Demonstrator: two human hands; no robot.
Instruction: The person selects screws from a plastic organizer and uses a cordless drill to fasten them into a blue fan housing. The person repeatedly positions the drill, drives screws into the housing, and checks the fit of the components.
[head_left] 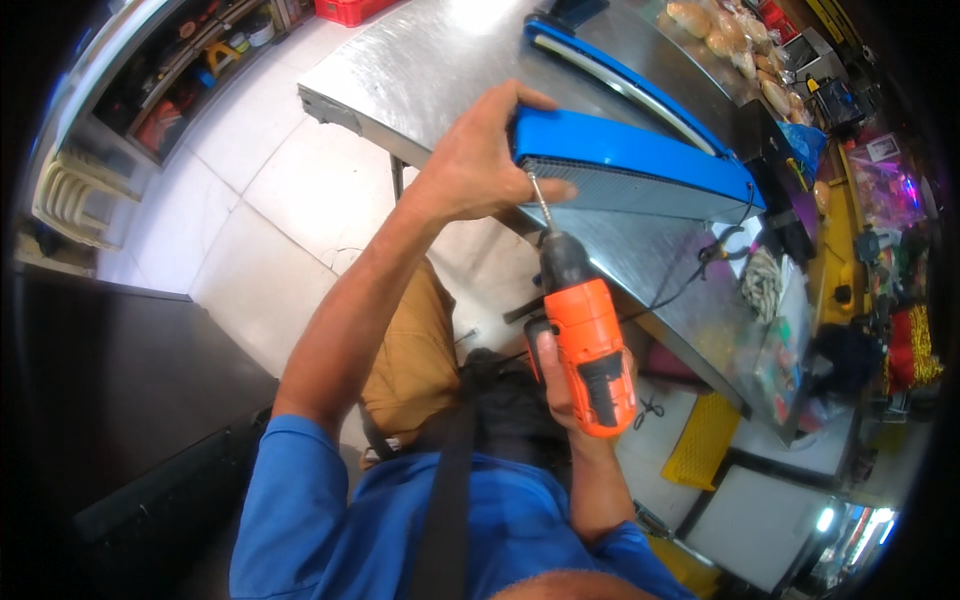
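Observation:
My right hand [562,385] is wrapped round the grip of an orange and black power drill [590,345]. Its long drill bit [541,203] points away from me and meets the near left corner of a long blue box-like panel [625,150]. That panel has a grey ribbed side facing me and lies on a metal table. At its left end, my left hand [490,150] grips the panel, fingers over the top and thumb along the ribbed side by the bit. Whether the tip has entered the panel I cannot tell.
The metal table [400,60] also bears a second blue-edged frame [630,85], black-handled pliers [722,245] and a coiled rope [762,280]. Bags of bread rolls [725,35] lie at the far right. White stacked chairs [75,200] and a dark cabinet [150,370] stand left.

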